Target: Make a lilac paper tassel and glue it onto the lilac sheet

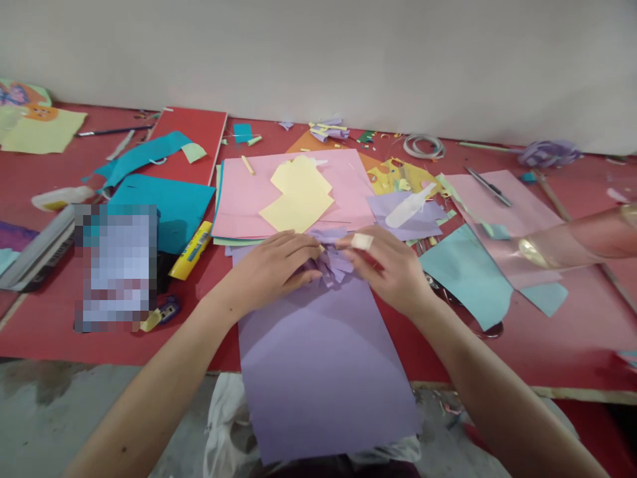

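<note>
Fringed purple paper [332,265], gathered like a paper flower, lies between my two hands. From its left side, my left hand [279,265] presses on it with bent fingers and the thumb near its edge. My right hand [391,269] pinches its upper right part; a pale wrap [361,241] circles one finger. Below both hands, a large purple sheet [323,372] reaches past the table's front edge. Just beyond them, a yellow cut-out paper [301,196] rests on a stack of pink paper [241,199].
A yellow glue stick [192,251], a pixelated rectangle [122,265] and a tape dispenser [162,313] lie left. On the right are a white glue bottle [409,206], light-blue paper [468,272], a pen [488,186] and a blurred gold-banded form [582,239]. A wall [318,60] stands behind.
</note>
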Action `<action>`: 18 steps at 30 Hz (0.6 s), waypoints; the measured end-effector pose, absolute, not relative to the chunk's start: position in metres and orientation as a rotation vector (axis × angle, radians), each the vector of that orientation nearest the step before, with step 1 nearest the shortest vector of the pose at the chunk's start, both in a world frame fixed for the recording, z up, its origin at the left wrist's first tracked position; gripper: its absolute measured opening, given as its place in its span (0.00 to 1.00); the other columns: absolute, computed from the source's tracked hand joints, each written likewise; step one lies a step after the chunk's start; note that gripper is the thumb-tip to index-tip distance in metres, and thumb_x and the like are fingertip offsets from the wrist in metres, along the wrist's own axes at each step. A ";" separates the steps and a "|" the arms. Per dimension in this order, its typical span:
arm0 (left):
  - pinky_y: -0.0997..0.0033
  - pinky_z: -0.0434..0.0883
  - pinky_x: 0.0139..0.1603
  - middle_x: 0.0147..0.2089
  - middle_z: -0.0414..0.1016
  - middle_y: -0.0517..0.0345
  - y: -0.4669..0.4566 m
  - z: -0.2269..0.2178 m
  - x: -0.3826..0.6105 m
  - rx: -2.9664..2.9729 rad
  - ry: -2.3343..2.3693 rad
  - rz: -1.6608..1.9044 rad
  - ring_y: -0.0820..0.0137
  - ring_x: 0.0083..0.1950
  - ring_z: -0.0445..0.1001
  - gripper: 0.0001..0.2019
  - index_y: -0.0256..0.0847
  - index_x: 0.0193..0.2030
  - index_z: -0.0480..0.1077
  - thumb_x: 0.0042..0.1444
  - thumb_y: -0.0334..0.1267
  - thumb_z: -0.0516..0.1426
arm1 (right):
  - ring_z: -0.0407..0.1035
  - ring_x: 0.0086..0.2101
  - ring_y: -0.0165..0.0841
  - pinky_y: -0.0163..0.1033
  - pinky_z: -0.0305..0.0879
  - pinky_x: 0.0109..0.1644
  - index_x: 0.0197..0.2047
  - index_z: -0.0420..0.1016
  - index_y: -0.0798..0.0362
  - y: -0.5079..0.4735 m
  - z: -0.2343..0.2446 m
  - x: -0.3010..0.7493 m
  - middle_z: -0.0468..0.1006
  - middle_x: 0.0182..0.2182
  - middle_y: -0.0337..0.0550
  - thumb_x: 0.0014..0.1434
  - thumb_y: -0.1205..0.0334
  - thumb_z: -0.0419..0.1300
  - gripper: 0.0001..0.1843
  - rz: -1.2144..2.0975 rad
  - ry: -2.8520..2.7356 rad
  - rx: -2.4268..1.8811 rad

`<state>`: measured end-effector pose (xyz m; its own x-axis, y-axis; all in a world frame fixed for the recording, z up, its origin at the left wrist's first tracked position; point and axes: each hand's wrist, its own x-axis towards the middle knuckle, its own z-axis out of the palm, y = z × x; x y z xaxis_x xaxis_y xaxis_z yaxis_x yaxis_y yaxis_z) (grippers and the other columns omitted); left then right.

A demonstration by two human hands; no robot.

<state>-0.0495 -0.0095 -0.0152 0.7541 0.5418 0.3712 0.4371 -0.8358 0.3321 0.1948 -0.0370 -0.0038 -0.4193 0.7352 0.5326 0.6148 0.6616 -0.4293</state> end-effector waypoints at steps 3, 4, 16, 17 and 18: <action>0.52 0.70 0.66 0.59 0.78 0.47 -0.008 -0.015 -0.051 2.754 0.713 0.777 0.61 0.61 0.76 0.11 0.39 0.56 0.71 0.70 0.34 0.53 | 0.77 0.38 0.35 0.38 0.71 0.41 0.42 0.79 0.49 -0.036 -0.003 0.200 0.84 0.37 0.42 0.67 0.66 0.61 0.05 0.202 -1.898 -1.221; 0.52 0.70 0.66 0.59 0.78 0.48 -0.008 -0.014 -0.052 2.753 0.700 0.820 0.62 0.61 0.75 0.11 0.41 0.55 0.72 0.70 0.32 0.53 | 0.77 0.35 0.34 0.37 0.70 0.38 0.40 0.80 0.49 -0.036 -0.004 0.201 0.84 0.36 0.41 0.66 0.66 0.63 0.04 0.205 -1.840 -1.273; 0.65 0.73 0.45 0.35 0.83 0.57 -0.006 -0.007 -0.052 2.693 0.823 1.225 0.68 0.38 0.79 0.04 0.41 0.39 0.74 0.66 0.36 0.60 | 0.71 0.26 0.30 0.35 0.66 0.31 0.32 0.78 0.51 -0.039 -0.004 0.195 0.81 0.26 0.38 0.63 0.61 0.68 0.08 0.282 -1.865 -1.132; 0.66 0.73 0.45 0.34 0.83 0.57 -0.007 -0.006 -0.050 2.696 0.767 1.265 0.69 0.37 0.79 0.03 0.42 0.40 0.74 0.66 0.36 0.60 | 0.71 0.26 0.30 0.36 0.67 0.31 0.32 0.78 0.51 -0.040 -0.004 0.194 0.80 0.25 0.38 0.63 0.61 0.68 0.08 0.239 -1.899 -1.032; 0.66 0.73 0.45 0.34 0.82 0.57 -0.008 -0.006 -0.048 2.703 0.708 1.295 0.69 0.37 0.79 0.02 0.42 0.40 0.73 0.65 0.35 0.60 | 0.71 0.26 0.30 0.37 0.69 0.32 0.32 0.77 0.51 -0.040 -0.003 0.193 0.79 0.24 0.38 0.62 0.61 0.69 0.08 0.185 -1.930 -0.918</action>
